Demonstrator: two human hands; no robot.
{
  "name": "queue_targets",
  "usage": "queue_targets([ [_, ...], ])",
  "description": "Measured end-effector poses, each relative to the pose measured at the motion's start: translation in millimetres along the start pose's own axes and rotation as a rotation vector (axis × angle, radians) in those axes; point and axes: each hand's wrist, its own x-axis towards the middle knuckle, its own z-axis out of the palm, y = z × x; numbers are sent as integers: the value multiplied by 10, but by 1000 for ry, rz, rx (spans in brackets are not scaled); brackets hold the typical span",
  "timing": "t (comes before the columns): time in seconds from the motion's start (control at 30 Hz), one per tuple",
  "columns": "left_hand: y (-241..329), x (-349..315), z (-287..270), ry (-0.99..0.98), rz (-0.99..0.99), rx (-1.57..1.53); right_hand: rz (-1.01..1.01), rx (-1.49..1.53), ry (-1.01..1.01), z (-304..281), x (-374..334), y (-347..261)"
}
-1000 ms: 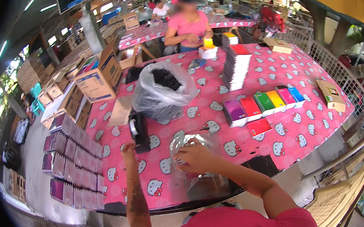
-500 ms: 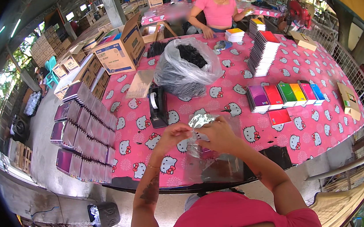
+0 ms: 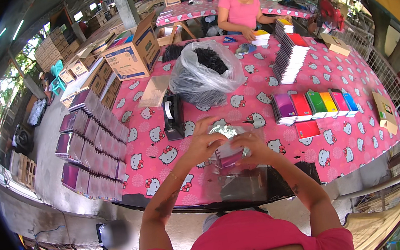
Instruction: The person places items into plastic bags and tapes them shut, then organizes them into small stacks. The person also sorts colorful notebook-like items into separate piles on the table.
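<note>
In front of me a purple spiral notebook (image 3: 230, 160) lies in a clear plastic bag, close to the table's near edge. My left hand (image 3: 204, 146) is at its upper left edge, thumb on the plastic and fingers curved round the far side. Along the right edge, my right hand (image 3: 255, 149) grips the bagged notebook between bent fingers and thumb. Shiny clear plastic (image 3: 225, 131) bunches above the notebook, between my hands. More flat clear plastic sheets (image 3: 241, 189) lie just below it. A black tape dispenser (image 3: 173, 120) stands beyond my left hand.
Stacks of wrapped purple notebooks (image 3: 88, 151) stand at the left. A big plastic bag of black coils (image 3: 204, 75) sits mid-table. Coloured notebooks (image 3: 312, 105) and a tall notebook stack (image 3: 292, 59) are at the right. Across the table, a person in pink (image 3: 240, 11) handles notebooks.
My hands have moved from pinching the plastic at the notebook's top to its two sides, showing more purple cover. The person opposite has both hands at the notebook stacks now.
</note>
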Motion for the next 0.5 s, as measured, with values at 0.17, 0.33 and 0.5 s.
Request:
queue_targets([
  [0.17, -112, 42, 371, 17, 62, 124, -119, 82, 108, 243, -57, 111],
  [0.33, -223, 22, 693, 140, -365, -200, -15, 405, 186, 345, -70, 140],
  [0.5, -638, -381, 476, -72, -777, -780, 428, 899, 322, 411, 209, 344],
])
